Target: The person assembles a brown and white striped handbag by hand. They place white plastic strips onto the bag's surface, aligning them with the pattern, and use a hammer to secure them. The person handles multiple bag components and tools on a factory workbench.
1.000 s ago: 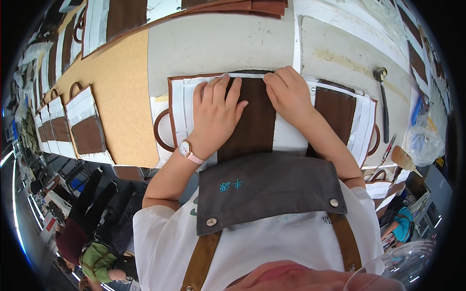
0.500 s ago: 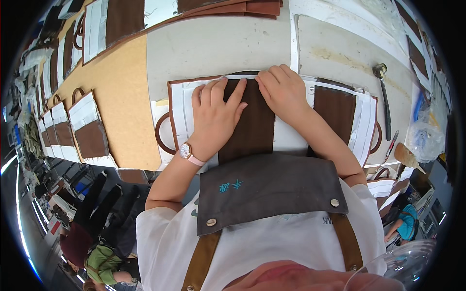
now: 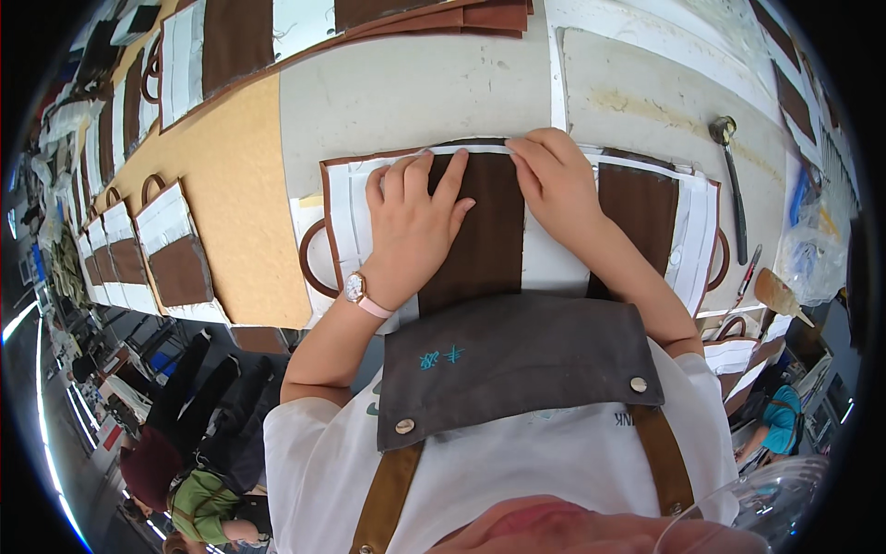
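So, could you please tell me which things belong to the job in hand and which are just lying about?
Apparently in use:
panel, under the left hand
white strip along its far edge, by the right hand

Apparently lying about:
black-handled tool
bottle
plastic bag
small panels

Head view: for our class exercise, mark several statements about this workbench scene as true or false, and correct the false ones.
1. The left hand rests palm down on the brown-and-white bag panel. True.
2. The wristwatch is worn on the right wrist. False: it is worn on the left.
3. The right hand has its fingers at the bag panel's far edge. True.
4. The two hands are clasped together. False: they are apart.
5. The black-handled tool lies to the right of the bag panel. True.
6. The apron is bright yellow. False: its bib is dark grey.
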Available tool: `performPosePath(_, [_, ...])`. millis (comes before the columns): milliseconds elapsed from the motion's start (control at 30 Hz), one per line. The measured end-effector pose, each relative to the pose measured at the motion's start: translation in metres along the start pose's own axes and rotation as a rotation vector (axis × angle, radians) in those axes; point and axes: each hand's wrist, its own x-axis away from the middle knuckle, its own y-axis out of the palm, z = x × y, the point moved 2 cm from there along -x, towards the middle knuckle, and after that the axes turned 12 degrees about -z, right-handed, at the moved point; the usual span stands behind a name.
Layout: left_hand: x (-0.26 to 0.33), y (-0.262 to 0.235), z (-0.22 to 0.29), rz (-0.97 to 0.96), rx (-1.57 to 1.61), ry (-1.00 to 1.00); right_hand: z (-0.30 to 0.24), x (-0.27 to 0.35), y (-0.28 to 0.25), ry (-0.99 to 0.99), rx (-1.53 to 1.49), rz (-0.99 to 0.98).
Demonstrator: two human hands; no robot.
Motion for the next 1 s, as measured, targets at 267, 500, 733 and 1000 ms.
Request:
performPosePath(267, [-0.004, -0.001, 0.004, -0.005, -0.067, -0.010, -0.007, 0.009, -0.006, -0.111, 0.144, -0.050])
performPosePath(500, [-0.004, 0.000, 0.002, -0.006, -0.066, -0.017, -0.005, 0.003, -0.001, -0.148, 0.236, -0.079])
performPosePath(733, [-0.003, 0.001, 0.002, 0.006, -0.079, -0.025, -0.013, -0.010, 0.004, -0.204, 0.214, -0.072])
performPosePath(1000, [0.000, 0.000, -0.003, 0.044, 0.012, -0.002, -0.007, -0.030, 0.005, -0.034, 0.040, -0.180])
